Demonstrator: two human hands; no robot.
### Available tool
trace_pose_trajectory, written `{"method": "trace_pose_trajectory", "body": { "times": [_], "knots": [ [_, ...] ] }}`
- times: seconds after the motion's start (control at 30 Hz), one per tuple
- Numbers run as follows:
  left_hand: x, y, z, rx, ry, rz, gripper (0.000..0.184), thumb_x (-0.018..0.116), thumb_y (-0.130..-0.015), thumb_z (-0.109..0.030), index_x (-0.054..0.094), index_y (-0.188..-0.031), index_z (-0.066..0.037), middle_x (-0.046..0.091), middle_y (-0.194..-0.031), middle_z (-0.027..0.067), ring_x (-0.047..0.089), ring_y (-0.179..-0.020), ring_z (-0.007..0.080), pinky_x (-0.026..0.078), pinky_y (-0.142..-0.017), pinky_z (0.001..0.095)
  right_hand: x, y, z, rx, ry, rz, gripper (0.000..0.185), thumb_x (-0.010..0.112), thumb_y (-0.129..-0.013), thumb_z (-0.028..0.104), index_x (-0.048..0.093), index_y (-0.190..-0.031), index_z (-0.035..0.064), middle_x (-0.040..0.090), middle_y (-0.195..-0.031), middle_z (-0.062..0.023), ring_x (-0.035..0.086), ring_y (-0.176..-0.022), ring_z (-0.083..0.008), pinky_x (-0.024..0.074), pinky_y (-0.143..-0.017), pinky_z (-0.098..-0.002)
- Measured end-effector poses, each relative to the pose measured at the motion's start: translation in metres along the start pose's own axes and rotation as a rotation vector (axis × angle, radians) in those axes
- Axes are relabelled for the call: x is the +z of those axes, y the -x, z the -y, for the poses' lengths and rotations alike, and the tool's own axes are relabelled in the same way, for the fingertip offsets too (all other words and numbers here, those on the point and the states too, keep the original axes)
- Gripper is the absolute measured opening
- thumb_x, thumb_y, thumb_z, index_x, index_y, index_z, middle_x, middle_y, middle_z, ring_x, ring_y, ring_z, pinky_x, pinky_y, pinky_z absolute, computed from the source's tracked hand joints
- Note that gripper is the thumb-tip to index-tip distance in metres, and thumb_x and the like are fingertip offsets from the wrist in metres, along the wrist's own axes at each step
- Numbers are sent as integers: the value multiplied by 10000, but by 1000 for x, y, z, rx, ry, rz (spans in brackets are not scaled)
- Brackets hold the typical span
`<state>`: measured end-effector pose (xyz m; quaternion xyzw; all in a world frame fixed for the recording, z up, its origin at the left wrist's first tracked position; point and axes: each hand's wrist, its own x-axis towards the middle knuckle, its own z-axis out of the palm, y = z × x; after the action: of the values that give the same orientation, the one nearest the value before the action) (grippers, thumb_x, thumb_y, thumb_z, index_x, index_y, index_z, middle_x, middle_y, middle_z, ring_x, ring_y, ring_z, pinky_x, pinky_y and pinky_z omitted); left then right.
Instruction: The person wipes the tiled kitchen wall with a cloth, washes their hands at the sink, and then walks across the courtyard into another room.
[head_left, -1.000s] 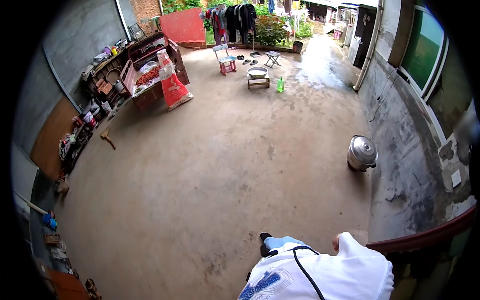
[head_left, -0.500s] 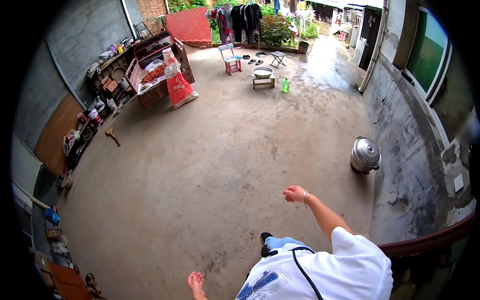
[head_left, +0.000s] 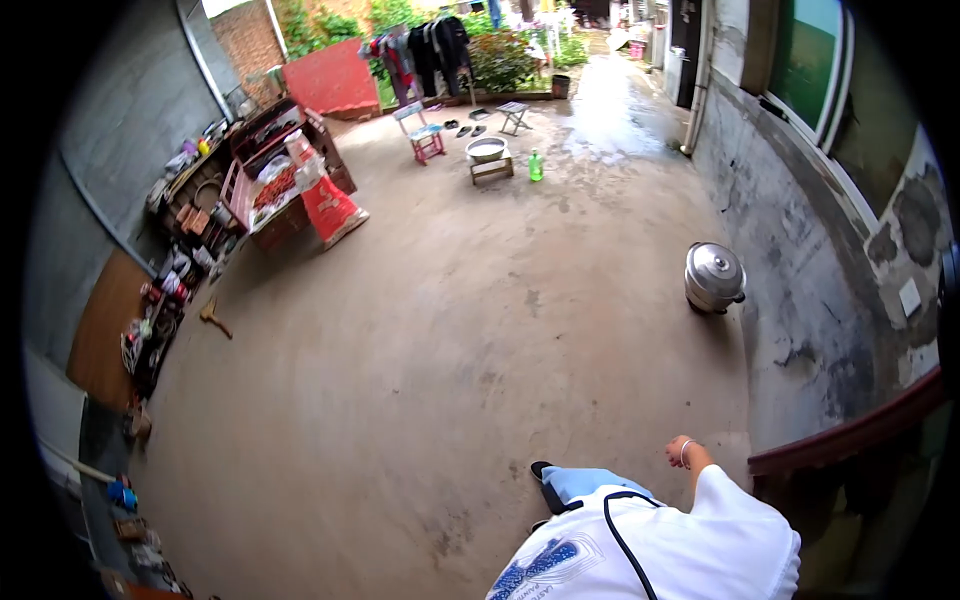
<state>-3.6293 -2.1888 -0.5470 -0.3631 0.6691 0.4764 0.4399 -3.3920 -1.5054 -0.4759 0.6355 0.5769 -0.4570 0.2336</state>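
Observation:
My right hand [head_left: 680, 451] swings out in front of my body on the right, a bracelet on its wrist. Its fingers look loosely curled in, with nothing visible in them. It touches nothing and hangs over bare concrete floor [head_left: 430, 390]. The nearest object is a lidded silver metal pot [head_left: 715, 277] on the floor by the right wall, well beyond my reach. My left hand is out of the picture. Below are my white shirt [head_left: 670, 550], a black strap and one dark shoe [head_left: 541, 470].
At the far left stands a red cart [head_left: 262, 190] with red contents and a red sack [head_left: 328, 200]. Ahead are a chair [head_left: 420, 135], a basin [head_left: 487, 150] on a low stool, a green bottle [head_left: 536, 166] and a folding stool [head_left: 514, 118]. Clutter lines the left wall.
My right hand has swung back toward my body and to the right. My left hand has left the view. The view has turned, and the yard's things appear shifted left.

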Motion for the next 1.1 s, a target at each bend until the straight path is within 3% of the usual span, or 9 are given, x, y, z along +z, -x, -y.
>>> {"method": "trace_pose_trajectory", "body": {
  "times": [0.13,0.23,0.33,0.43,0.67,0.73,0.9,1.1],
  "knots": [
    [-25,-22,-68,109,-55,-101,119,509,-841,-182,561,-812,-79,570,-668,81,554,-604,191,454,-527,313,-8,11,-11,-199,-177,-116,234,539,-837,203,635,-978,42,634,-792,-85,608,-597,-176,495,-519,-313],
    [-10,-16,-129,350,17,-169,119,514,-863,-200,557,-883,-91,580,-729,65,565,-656,183,460,-566,308,-20,8,-31,-218,-155,-99,229,543,-837,207,633,-976,48,635,-814,-83,613,-614,-174,498,-523,-313],
    [59,29,-184,545,85,-86,185,533,-903,-227,528,-1055,-122,596,-890,40,588,-745,171,477,-620,304,-34,-4,-60,-175,-227,-111,230,542,-840,209,627,-986,53,633,-822,-81,621,-612,-183,501,-522,-317],
    [127,71,-207,649,47,36,217,517,-921,-209,534,-1091,-75,610,-952,60,615,-773,180,493,-618,291,-54,-26,-92,-100,-263,-58,218,550,-841,206,626,-982,57,629,-819,-83,621,-598,-191,503,-512,-323],
    [269,131,-174,664,-22,63,241,523,-923,-206,529,-1119,-67,617,-992,67,618,-789,183,504,-637,301,-140,-96,-178,-95,-295,-22,181,557,-840,185,622,-956,62,626,-795,-99,616,-576,-200,498,-475,-340],
    [303,141,-159,665,-22,88,240,521,-922,-193,528,-1124,-63,617,-1008,72,622,-799,194,508,-638,308,-171,-123,-204,-114,-243,-144,173,538,-842,180,619,-939,61,626,-775,-90,621,-574,-199,492,-465,-333],
    [336,163,-129,617,-57,63,239,530,-916,-183,527,-1127,-70,613,-995,73,621,-810,194,519,-647,312,-241,-116,-225,-131,-348,-139,178,517,-847,178,607,-927,48,611,-715,-80,601,-556,-183,479,-458,-320],
    [318,188,-83,565,48,-79,220,532,-909,-171,527,-1112,-86,613,-976,62,617,-790,176,521,-631,297,-274,-137,-206,-207,-324,-56,171,523,-852,190,598,-919,52,614,-721,-78,583,-558,-158,476,-479,-301]
  ]
}}
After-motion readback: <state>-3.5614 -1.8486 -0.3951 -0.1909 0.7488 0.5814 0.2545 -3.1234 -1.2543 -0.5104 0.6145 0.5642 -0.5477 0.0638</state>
